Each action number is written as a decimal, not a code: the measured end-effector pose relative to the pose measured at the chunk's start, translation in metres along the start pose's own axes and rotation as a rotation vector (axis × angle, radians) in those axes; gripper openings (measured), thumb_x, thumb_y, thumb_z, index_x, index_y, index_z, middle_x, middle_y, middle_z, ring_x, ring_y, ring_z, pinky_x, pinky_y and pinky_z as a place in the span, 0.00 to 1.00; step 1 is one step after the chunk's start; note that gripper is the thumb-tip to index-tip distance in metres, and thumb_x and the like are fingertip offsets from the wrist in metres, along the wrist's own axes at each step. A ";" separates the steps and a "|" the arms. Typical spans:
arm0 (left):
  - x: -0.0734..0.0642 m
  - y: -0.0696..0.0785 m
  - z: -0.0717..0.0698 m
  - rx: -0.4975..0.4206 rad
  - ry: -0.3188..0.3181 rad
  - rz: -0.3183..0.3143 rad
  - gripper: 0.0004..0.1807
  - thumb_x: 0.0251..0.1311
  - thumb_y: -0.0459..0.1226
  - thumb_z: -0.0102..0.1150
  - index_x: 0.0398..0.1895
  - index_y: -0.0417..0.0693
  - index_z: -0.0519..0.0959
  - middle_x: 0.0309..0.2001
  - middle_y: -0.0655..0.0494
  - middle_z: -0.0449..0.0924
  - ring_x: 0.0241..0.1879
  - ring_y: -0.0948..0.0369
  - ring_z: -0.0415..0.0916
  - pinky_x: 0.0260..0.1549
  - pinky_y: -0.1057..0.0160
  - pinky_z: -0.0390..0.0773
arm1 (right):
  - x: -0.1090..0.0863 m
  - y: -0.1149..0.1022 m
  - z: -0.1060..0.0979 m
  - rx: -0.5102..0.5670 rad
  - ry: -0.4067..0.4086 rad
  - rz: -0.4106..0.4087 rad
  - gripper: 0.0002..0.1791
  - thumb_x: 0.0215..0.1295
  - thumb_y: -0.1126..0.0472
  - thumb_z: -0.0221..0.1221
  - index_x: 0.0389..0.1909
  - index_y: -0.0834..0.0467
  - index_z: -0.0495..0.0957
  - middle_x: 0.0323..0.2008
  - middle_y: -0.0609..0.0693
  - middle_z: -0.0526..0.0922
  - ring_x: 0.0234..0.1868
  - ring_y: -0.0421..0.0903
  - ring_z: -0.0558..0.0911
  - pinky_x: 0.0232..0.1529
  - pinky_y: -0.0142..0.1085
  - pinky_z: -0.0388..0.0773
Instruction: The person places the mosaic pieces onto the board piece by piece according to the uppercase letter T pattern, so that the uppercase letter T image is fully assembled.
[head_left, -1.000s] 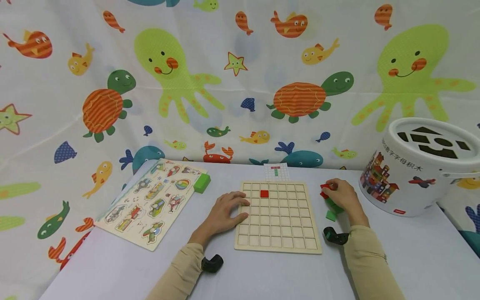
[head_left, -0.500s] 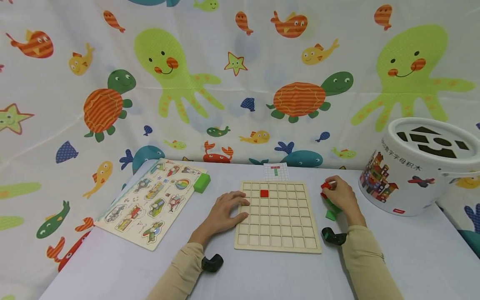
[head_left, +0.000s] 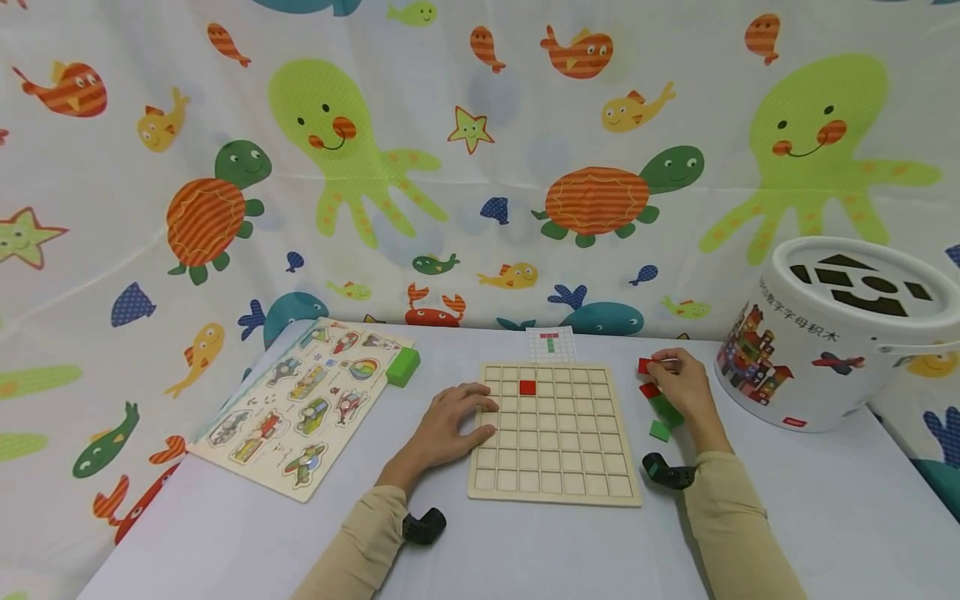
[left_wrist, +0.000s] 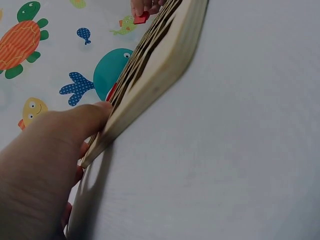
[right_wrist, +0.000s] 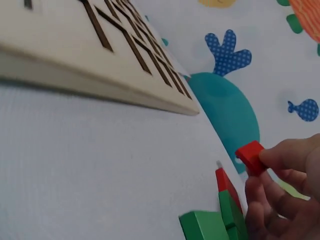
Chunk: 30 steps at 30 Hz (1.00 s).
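My right hand [head_left: 686, 392] pinches a small red square block [right_wrist: 251, 156] between thumb and fingers, to the right of the wooden grid board [head_left: 551, 462]. Below that hand lie another red block [head_left: 649, 391] and green blocks [head_left: 666, 410], with one green block [head_left: 659, 431] a little nearer to me. A red square [head_left: 528, 387] sits in a cell of the board's second row. Along the board's left edge rests my left hand [head_left: 450, 422]; in the left wrist view its thumb [left_wrist: 87, 117] touches the rim, and the other fingers are mostly hidden.
Behind the board lies a grid card [head_left: 550, 343] printed with a red and green T shape. A picture puzzle board [head_left: 281, 392] is at the left, a green block [head_left: 403, 367] at its corner. The white bucket [head_left: 817, 358] stands at the right.
My right hand has lifted a red block away from the small pile and moved it slightly back, uncovering the red block beneath. The left hand stays on the board's edge.
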<state>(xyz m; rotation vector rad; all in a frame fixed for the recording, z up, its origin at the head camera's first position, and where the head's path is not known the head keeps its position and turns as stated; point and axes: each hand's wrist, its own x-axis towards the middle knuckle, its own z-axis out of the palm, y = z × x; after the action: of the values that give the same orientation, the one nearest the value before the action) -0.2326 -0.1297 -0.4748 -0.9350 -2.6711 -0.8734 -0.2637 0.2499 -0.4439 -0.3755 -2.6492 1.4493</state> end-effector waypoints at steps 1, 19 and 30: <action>0.000 0.000 0.000 0.000 0.001 0.001 0.14 0.58 0.47 0.61 0.47 0.58 0.78 0.59 0.54 0.73 0.62 0.54 0.67 0.62 0.43 0.59 | 0.000 -0.001 0.001 0.021 -0.009 -0.004 0.19 0.68 0.55 0.51 0.54 0.61 0.69 0.49 0.60 0.77 0.36 0.39 0.76 0.33 0.25 0.72; 0.004 0.001 -0.001 0.009 -0.027 -0.032 0.14 0.59 0.48 0.60 0.47 0.59 0.78 0.60 0.56 0.72 0.64 0.55 0.65 0.65 0.44 0.57 | -0.006 -0.023 0.018 0.113 -0.109 -0.071 0.18 0.68 0.54 0.54 0.52 0.61 0.71 0.46 0.60 0.79 0.34 0.44 0.78 0.32 0.30 0.76; 0.002 0.002 -0.002 0.006 -0.029 -0.030 0.14 0.59 0.48 0.60 0.47 0.59 0.78 0.60 0.55 0.72 0.64 0.55 0.65 0.64 0.44 0.57 | -0.013 -0.033 0.034 0.099 -0.176 -0.102 0.15 0.68 0.56 0.54 0.49 0.61 0.73 0.44 0.59 0.80 0.36 0.45 0.79 0.33 0.32 0.77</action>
<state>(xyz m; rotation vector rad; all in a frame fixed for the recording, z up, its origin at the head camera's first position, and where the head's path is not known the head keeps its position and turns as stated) -0.2332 -0.1288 -0.4717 -0.9158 -2.7167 -0.8648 -0.2636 0.2013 -0.4343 -0.1069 -2.6688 1.6431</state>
